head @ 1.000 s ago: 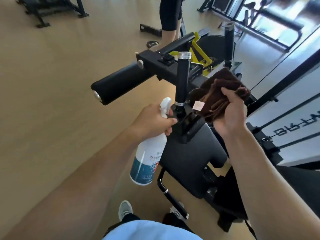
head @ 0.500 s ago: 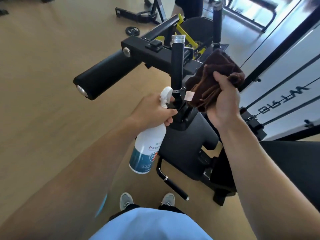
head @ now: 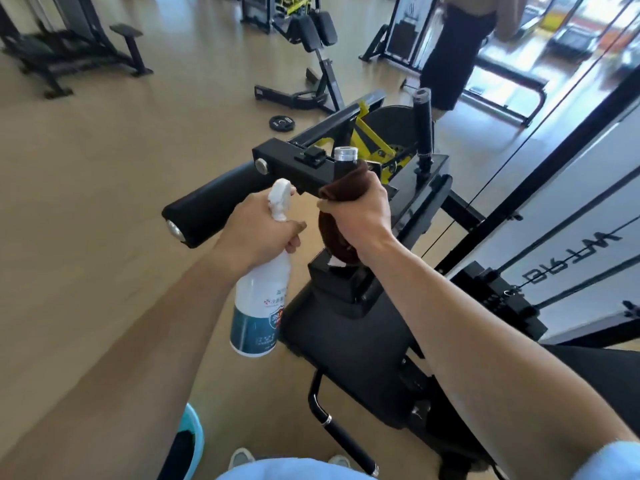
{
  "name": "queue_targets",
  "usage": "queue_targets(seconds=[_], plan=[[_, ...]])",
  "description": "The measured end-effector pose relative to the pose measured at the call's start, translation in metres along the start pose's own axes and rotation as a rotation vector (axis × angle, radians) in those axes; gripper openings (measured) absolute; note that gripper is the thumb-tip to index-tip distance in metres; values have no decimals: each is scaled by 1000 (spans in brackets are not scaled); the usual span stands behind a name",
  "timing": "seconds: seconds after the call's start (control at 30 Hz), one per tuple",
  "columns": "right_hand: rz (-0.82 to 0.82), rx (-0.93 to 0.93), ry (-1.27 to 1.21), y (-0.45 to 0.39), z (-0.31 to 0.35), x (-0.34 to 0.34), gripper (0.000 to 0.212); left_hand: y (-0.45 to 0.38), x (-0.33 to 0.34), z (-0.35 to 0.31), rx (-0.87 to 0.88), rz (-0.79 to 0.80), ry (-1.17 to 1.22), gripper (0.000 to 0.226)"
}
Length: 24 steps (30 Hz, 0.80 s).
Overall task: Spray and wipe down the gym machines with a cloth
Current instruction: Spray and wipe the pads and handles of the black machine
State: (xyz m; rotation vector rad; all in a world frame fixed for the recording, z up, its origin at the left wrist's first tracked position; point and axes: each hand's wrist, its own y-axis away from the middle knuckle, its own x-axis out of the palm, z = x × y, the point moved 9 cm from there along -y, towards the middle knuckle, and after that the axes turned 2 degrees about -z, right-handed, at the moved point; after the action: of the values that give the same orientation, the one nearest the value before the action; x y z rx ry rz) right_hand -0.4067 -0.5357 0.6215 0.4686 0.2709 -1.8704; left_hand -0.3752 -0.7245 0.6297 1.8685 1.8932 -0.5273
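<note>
A black gym machine (head: 294,164) stands in front of me, with a padded roller (head: 214,199) pointing left and an upright handle capped in silver (head: 345,154). My right hand (head: 360,211) grips a brown cloth (head: 337,237) wrapped round that upright handle, so most of the handle is hidden. My left hand (head: 261,230) holds a white spray bottle (head: 259,306) with a blue label by its neck, just left of the handle. A second upright handle (head: 424,123) stands farther back.
A black seat pad (head: 346,344) and a lower lever (head: 341,434) lie below my arms. A weight plate (head: 281,123) lies on the wooden floor. Other machines (head: 311,32) stand at the back. A person (head: 453,50) stands beyond the machine. Cables and a white panel (head: 571,237) are at right.
My right hand has moved left from beside the handle and closed the cloth round it. The left hand keeps the bottle beside the handle. The view has tilted up.
</note>
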Motion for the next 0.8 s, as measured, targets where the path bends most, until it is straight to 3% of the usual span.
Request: queue_targets(seconds=[0.3, 0.47, 0.63, 0.8], plan=[[-36, -164, -100, -21, 48, -12, 61, 1, 6, -25, -2, -35, 79, 45], [87, -137, -43, -9, 32, -7, 63, 12, 12, -9, -54, -60, 36, 25], [119, -111, 133, 24, -19, -5, 75, 25, 25, 4, -73, -28, 82, 37], [17, -86, 19, 5, 22, -10, 72, 29, 21, 9, -82, -24, 61, 42]])
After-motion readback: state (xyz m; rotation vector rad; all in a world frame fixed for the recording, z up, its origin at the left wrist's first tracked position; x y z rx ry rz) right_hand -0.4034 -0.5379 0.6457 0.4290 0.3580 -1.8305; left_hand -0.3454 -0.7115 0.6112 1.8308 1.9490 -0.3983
